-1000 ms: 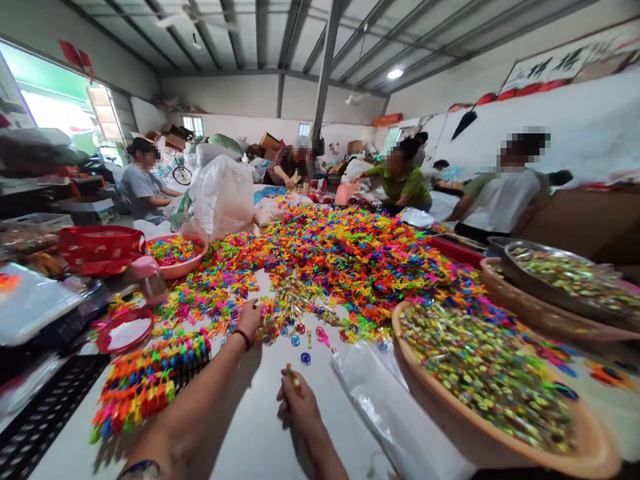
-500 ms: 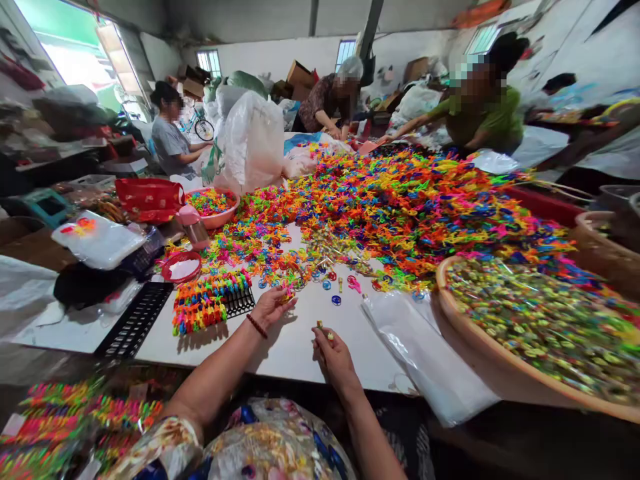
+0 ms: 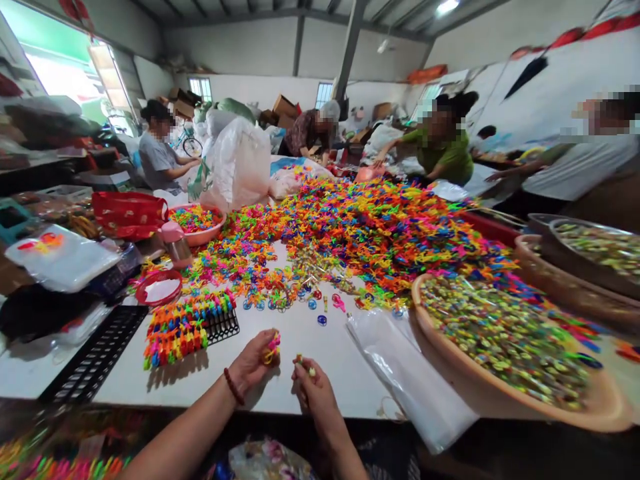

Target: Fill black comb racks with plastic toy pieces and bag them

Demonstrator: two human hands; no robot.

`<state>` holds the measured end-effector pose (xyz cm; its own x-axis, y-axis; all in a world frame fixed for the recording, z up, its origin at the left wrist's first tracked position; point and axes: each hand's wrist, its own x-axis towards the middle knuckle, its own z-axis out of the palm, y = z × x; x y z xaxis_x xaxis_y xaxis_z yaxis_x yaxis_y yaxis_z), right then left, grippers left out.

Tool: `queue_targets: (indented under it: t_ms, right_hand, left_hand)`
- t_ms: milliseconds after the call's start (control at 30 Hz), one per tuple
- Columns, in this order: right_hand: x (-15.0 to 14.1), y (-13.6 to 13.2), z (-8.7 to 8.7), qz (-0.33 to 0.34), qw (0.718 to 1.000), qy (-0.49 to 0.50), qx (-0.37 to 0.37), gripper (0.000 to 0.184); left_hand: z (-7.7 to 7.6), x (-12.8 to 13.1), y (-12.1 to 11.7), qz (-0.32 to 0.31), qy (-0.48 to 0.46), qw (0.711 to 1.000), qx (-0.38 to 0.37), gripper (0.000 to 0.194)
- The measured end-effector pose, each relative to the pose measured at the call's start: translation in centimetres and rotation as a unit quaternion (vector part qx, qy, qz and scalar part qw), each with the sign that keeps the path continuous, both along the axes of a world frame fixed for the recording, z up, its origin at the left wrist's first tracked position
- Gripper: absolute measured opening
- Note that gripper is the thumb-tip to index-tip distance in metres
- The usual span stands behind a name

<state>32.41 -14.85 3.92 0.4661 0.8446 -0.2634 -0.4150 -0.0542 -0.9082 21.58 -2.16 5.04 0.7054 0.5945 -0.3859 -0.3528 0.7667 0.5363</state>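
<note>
My left hand (image 3: 254, 363), with a beaded bracelet at the wrist, is closed around small pink and yellow plastic pieces (image 3: 273, 348). My right hand (image 3: 316, 390) faces it a short way to the right, its fingers pinching small pieces with pale yellow ends (image 3: 312, 371); their exact kind is too small to make out. Just beyond my hands lie a blue plastic ring (image 3: 322, 320), a pink piece (image 3: 339, 302) and a small clear tube (image 3: 325, 303). Left of my left hand, rows of colourful plastic pieces (image 3: 180, 330) stand in a black slotted rack (image 3: 223, 327).
A big heap of colourful plastic pieces (image 3: 370, 233) covers the table's far side. At right stands a wide basin (image 3: 419, 303) of small yellowish parts, beside clear plastic bags (image 3: 405, 373). A red basket (image 3: 159, 301) and pink-lidded bottle (image 3: 175, 243) are at left. Several people work around.
My view has tilted up and turned right. My left hand has drawn nearer to my right hand, its fingers now closed more tightly round the pink and yellow pieces. My right hand keeps its pinch.
</note>
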Motion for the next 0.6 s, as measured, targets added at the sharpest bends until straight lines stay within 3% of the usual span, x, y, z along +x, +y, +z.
queue_targets:
  t_ms: [133, 233, 367, 433, 600]
  right_hand:
    - [0.0, 0.0, -0.9, -0.013, 1.000, 0.014, -0.012, 0.053]
    - [0.4, -0.1, -1.1, -0.035, 0.999, -0.005, -0.020, 0.053]
    - [1.1, -0.4, 0.1, 0.003, 0.994, -0.104, 0.021, 0.062]
    - [1.1, -0.6, 0.9, 0.034, 0.985, -0.166, 0.039, 0.053]
    - [0.4, -0.8, 1.6, 0.057, 0.954, -0.295, 0.015, 0.038]
  left_hand:
    - [0.2, 0.4, -0.5, -0.030, 0.028, 0.999, 0.019, 0.031]
    - [0.7, 0.6, -1.0, -0.095, 0.034, 0.995, -0.005, 0.033]
    - [1.1, 0.6, -1.4, -0.216, 0.094, 0.972, 0.010, 0.024]
    - [1.0, 0.6, -1.4, -0.262, 0.117, 0.958, 0.008, 0.016]
    - [0.7, 0.6, -0.6, -0.273, 0.117, 0.954, -0.045, 0.007]
